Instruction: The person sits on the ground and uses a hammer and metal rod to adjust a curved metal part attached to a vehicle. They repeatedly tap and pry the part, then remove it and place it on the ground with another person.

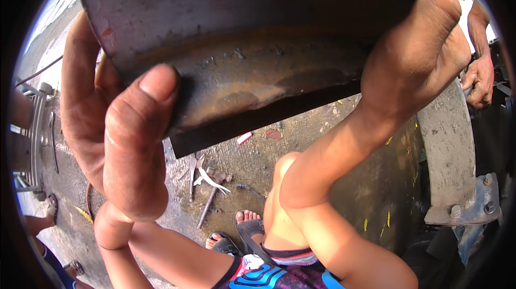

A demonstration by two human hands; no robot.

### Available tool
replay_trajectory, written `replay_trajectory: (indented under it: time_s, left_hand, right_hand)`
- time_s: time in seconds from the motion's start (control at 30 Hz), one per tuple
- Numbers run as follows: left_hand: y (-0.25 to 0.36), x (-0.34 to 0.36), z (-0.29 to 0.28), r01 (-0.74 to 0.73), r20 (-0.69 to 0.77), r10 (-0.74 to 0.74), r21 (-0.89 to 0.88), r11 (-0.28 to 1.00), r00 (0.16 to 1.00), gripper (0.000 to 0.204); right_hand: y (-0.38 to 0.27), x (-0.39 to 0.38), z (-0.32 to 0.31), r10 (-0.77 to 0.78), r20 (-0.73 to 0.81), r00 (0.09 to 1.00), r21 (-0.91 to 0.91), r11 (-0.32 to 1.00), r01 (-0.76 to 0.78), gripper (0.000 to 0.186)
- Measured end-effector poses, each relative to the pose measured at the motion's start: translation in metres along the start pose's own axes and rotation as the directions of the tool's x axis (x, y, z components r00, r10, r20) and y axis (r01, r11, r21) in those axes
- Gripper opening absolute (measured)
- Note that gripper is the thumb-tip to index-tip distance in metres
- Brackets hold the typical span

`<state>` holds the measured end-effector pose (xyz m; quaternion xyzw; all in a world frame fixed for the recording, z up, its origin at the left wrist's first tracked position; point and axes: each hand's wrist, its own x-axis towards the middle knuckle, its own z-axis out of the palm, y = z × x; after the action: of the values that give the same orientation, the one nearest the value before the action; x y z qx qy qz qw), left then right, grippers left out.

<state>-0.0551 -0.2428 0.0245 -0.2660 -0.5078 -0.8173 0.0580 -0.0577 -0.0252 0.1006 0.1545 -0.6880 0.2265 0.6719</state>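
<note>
A dark, bent piece of sheet metal (pixel 242 15) is held up close before me, with a brownish heat-marked fold along its lower part. My left hand (pixel 134 144) grips its left edge, thumb pressed on the near face and fingers behind. At the right edge, my right hand (pixel 416 47) is raised against the metal; its fingertips are mostly hidden behind the wrist and cut off by the top of the view. Below the fold, a darker flange of the metal slants over the floor.
On the wet concrete floor (pixel 322 127) lie a hammer-like tool (pixel 207 208), pliers (pixel 192 176) and a white strip (pixel 213 182). A bolted grey metal beam (pixel 446 149) stands at right, near another person's hand (pixel 480 82). At left are a metal frame (pixel 38 127) and another person's sandalled foot (pixel 52 205).
</note>
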Motion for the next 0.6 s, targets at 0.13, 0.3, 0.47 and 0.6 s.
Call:
replay_trajectory:
  time_s: [0.13,0.3,0.47,0.6]
  left_hand:
    - [0.005,-0.001,-0.004,0.065,0.051,-0.073,0.134,0.989,0.996,0.072]
    - [0.016,0.006,-0.011,-0.006,0.127,-0.008,0.110,0.994,0.992,0.070]
    - [0.024,0.010,0.002,0.017,0.153,-0.030,0.089,0.996,0.988,0.065]
    - [0.017,0.016,0.011,-0.002,0.221,0.022,-0.093,0.996,0.975,0.054]
  right_hand:
    - [0.020,0.007,-0.021,-0.089,0.172,0.981,-0.014,0.996,0.093,0.042]
    - [0.007,0.003,-0.024,0.119,0.169,0.978,-0.128,0.987,-0.098,0.045]
    - [0.004,0.003,-0.021,0.014,0.267,0.964,-0.099,0.995,0.013,0.052]
    - [0.019,0.011,-0.020,-0.143,0.376,0.916,0.217,0.974,0.063,0.053]
